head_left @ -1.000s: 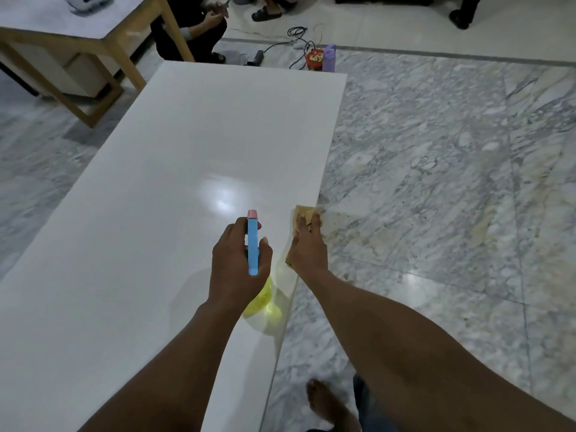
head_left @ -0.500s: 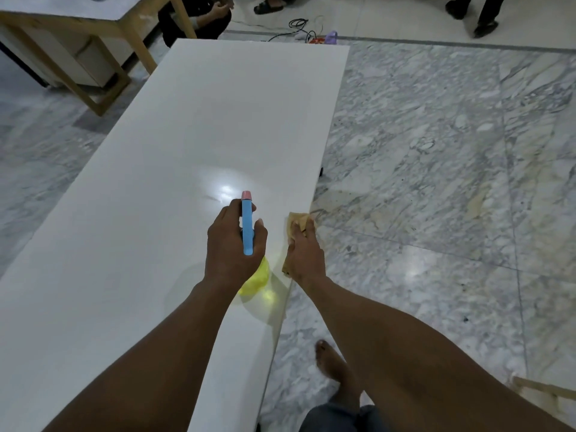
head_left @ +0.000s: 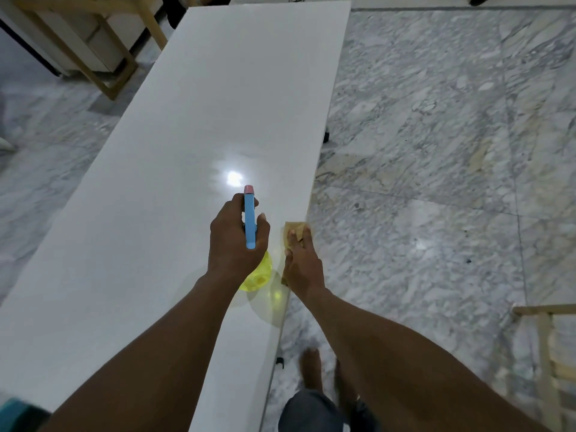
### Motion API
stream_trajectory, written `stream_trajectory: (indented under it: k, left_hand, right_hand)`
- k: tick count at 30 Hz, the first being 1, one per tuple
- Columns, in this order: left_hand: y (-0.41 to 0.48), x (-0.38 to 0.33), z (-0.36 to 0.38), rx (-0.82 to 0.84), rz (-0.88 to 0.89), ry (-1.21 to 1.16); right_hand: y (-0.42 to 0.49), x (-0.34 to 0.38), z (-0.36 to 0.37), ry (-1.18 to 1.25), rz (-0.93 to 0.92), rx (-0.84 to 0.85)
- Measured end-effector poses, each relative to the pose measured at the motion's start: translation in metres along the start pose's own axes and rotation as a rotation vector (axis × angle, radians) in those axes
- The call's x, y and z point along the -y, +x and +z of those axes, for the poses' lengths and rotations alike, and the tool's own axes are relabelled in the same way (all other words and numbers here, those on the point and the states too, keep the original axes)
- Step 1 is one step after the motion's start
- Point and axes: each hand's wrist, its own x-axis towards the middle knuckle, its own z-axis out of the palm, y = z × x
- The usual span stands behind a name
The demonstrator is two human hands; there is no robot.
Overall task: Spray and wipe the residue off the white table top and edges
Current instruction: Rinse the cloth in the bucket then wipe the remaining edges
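The long white table top (head_left: 174,169) runs away from me, its right edge beside the marble floor. My left hand (head_left: 233,241) grips a spray bottle (head_left: 250,224) with a blue head, a pink nozzle and a yellow body, held over the table near that edge. My right hand (head_left: 300,260) presses a tan cloth (head_left: 294,229) flat against the table's right edge, just to the right of the bottle. A ceiling light glares on the surface ahead of the nozzle.
A wooden-framed table (head_left: 103,57) stands at the far left. Part of a wooden frame (head_left: 545,347) shows at the lower right. My bare feet (head_left: 311,366) are on the marble floor (head_left: 436,151) beside the table. A small black table foot (head_left: 326,137) sits under the right edge.
Both hands have kept their grips. The view has tipped down and moved along the table, and the right hand with the cloth has slid along the right edge.
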Motion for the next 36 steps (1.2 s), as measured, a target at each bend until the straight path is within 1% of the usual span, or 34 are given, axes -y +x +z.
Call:
stream_trajectory:
  k: [5,8,11,13,20,26,29,32,33,35,36]
  left_hand:
    - [-0.050,0.020,-0.027,0.003,0.018,0.006]
    - [-0.078,0.037,-0.047,-0.019,0.056,0.008]
    - [-0.104,0.056,-0.062,-0.036,0.111,0.017]
    - [-0.132,0.071,-0.076,-0.018,0.151,-0.005]
    - [-0.229,0.118,-0.124,0.074,0.171,-0.041]
    - [-0.301,0.155,-0.159,0.109,0.159,-0.026]
    - [-0.319,0.157,-0.169,0.112,0.184,-0.027]
    - [-0.335,0.156,-0.176,0.136,0.187,-0.035]
    - [-0.338,0.155,-0.177,0.142,0.185,-0.037]
    - [-0.346,0.152,-0.182,0.147,0.180,-0.047]
    - [-0.348,0.150,-0.183,0.152,0.173,-0.048]
  right_hand:
    - [-0.054,0.003,0.028,-0.002,0.027,-0.003]
    - [-0.087,0.008,0.046,-0.011,0.008,-0.049]
    - [-0.118,0.012,0.063,-0.010,0.030,-0.077]
    - [-0.148,0.016,0.078,0.007,0.054,-0.099]
    - [-0.247,0.019,0.136,0.032,0.123,-0.205]
    - [-0.331,0.018,0.190,0.070,0.107,-0.242]
    - [-0.362,0.014,0.204,0.158,0.093,-0.269]
    - [-0.389,0.008,0.207,0.221,0.170,-0.265]
    - [-0.397,0.008,0.208,0.210,0.187,-0.248]
    - [-0.411,0.004,0.209,0.141,0.159,-0.237]
    - [-0.413,0.000,0.209,0.097,0.145,-0.193]
